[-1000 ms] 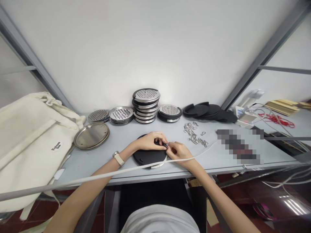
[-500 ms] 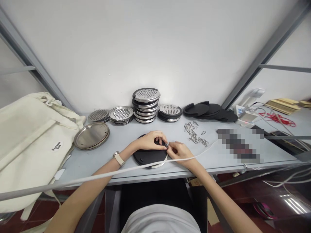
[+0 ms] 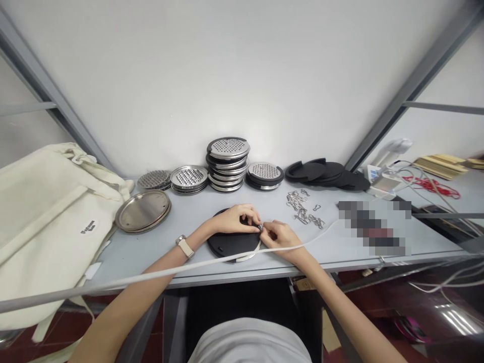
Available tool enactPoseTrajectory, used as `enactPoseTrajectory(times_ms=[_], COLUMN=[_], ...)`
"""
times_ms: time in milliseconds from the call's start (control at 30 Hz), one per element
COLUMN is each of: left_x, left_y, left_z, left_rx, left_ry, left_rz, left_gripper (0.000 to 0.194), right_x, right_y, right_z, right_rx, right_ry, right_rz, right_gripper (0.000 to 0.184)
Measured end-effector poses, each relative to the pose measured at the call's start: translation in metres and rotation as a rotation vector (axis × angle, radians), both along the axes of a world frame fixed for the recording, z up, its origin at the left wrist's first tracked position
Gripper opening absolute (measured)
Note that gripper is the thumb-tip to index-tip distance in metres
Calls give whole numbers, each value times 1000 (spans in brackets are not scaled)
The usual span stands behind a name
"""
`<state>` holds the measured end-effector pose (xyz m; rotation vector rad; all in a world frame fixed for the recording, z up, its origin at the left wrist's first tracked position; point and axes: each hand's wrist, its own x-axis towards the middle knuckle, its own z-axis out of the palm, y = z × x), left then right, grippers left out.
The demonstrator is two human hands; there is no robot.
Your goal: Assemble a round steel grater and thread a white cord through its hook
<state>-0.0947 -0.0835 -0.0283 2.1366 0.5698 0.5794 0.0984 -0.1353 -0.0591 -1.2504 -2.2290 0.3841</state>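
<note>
A round black disc with a metal rim (image 3: 232, 244) lies on the grey table (image 3: 189, 217) in front of me. My left hand (image 3: 236, 220) rests on its top, fingers curled and pressing near its right edge. My right hand (image 3: 279, 235) pinches a small metal clip (image 3: 260, 228) at that same edge, touching the left fingertips. A watch sits on my left wrist.
A loose pile of metal clips (image 3: 304, 207) lies right of my hands. Behind stand stacked perforated metal discs (image 3: 227, 164), a flat steel plate (image 3: 142, 210) and black rubber rings (image 3: 325, 174). A cream bag (image 3: 45, 212) fills the left; a white cable (image 3: 151, 275) crosses the front edge.
</note>
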Motion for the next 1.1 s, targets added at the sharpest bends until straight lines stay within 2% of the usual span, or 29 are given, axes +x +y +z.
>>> enactPoseTrajectory(times_ms=[167, 333, 500, 700, 1100], left_x=[0, -1, 0, 1, 0], left_y=[0, 1, -1, -3, -3], left_z=[0, -2, 2, 4, 5], left_rx=[3, 44, 88, 49, 3], left_ry=[12, 14, 43, 42, 11], left_rz=[11, 80, 94, 73, 72], left_gripper=[19, 25, 22, 32, 26], right_x=[0, 0, 0, 0, -1], right_y=[-1, 2, 4, 3, 1], right_z=[1, 0, 0, 0, 3], right_rx=[-4, -20, -34, -57, -69], right_ry=[-24, -41, -37, -33, -18], right_rz=[-2, 32, 47, 17, 11], right_gripper=[28, 25, 26, 30, 28])
